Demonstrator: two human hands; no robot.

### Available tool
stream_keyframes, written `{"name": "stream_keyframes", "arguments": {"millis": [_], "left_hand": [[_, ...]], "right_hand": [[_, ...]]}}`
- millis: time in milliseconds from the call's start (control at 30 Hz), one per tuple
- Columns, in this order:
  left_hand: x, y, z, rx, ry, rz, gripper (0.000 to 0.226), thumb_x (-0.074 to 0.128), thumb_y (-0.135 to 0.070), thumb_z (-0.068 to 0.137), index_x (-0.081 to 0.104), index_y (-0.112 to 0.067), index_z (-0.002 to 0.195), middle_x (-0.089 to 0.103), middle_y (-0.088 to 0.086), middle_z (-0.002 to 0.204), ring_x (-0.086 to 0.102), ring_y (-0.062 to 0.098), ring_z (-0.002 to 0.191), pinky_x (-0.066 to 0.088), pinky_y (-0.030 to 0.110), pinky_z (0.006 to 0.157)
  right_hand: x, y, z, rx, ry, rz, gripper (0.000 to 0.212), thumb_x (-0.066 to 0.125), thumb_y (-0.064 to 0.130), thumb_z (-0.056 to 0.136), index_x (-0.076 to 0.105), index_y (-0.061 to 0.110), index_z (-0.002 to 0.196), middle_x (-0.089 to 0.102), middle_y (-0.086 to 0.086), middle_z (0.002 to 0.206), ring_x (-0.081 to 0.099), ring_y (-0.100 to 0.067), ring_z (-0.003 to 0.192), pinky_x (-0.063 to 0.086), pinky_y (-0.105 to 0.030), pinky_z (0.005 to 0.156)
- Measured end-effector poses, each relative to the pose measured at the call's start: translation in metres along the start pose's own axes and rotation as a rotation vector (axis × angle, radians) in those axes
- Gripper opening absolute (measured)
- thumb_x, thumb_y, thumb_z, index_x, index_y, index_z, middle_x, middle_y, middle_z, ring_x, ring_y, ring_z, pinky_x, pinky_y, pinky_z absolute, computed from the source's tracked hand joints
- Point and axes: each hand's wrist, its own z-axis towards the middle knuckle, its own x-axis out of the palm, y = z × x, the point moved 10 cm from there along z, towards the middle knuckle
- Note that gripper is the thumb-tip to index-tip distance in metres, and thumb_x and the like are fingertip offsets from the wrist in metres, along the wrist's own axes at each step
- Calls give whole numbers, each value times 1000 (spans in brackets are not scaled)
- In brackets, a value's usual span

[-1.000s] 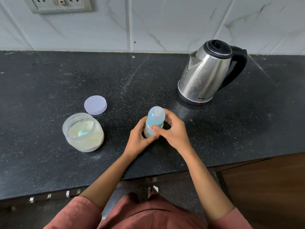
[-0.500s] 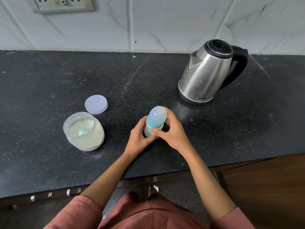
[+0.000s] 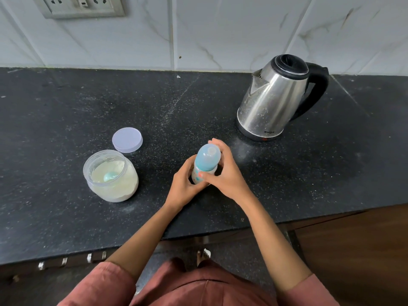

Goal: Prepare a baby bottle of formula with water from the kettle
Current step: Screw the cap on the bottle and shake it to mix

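A baby bottle [image 3: 204, 166] with a pale blue cap stands on the black counter [image 3: 66, 120], near its front edge. My left hand [image 3: 183, 186] grips the bottle's lower body from the left. My right hand [image 3: 227, 175] curls round the bottle just under the cap, thumb in front. A steel kettle [image 3: 273, 100] with a black lid and handle stands at the back right, apart from both hands. To the left sits an open clear jar of formula powder [image 3: 111, 176] with a teal scoop [image 3: 110, 176] lying in it.
The jar's lilac lid [image 3: 127, 140] lies flat on the counter just behind the jar. A tiled wall with a socket plate [image 3: 81, 5] rises behind the counter. A wooden cabinet front [image 3: 364, 250] is below at the right.
Both hands keep the same hold on the bottle. The view has shifted slightly; nothing on the counter has moved.
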Motion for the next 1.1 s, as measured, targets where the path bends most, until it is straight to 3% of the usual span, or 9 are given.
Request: {"name": "stream_keyframes", "arguments": {"millis": [67,167,333,433,633,867,1100], "left_hand": [[1,3,1,-6,1,-1,62,75,-27,71,42,-55,116,57,-20,120,54,3,114,44,21,95],[1,4,1,-11,-5,1,64,76,-24,69,42,-55,115,57,-21,119,55,3,113,44,23,95],[0,3,1,-14,-4,10,64,76,-25,69,42,-53,115,56,-31,115,54,0,113,43,19,95],[1,2,1,-12,2,6,63,76,-24,69,42,-49,116,56,-30,115,54,-1,112,43,19,95],[2,3,1,-16,9,-9,66,77,-19,69,42,-48,116,56,-25,116,54,0,113,43,20,96],[2,-1,-1,-19,7,-12,60,73,-36,67,42,-51,116,56,-24,118,54,1,114,42,17,96],[2,4,0,-26,9,-12,67,78,-11,71,42,-43,117,58,-16,118,56,2,111,45,18,93]], "right_hand": [[-3,-1,-1,-7,40,-16,71,67,-5,72,38,32,125,48,12,127,46,-4,120,35,-14,101],[-11,2,0,-1,-28,-64,59,71,-1,69,46,30,112,51,25,108,50,2,108,35,-2,90],[-16,5,2,10,-176,-169,53,81,15,62,54,17,108,57,9,106,53,-3,97,39,-2,73],[-20,8,0,4,-216,-239,52,83,22,60,56,15,104,57,8,101,51,-4,93,37,0,68],[-22,15,-4,-53,-241,-252,49,83,17,60,61,13,104,55,6,102,50,-2,93,31,5,75],[-19,16,-8,-67,-197,-200,54,78,13,64,59,19,115,60,13,107,56,-1,102,40,-3,85],[-25,17,-5,-28,-209,-164,58,81,16,63,56,15,116,59,13,104,55,0,98,42,-4,82]]}}
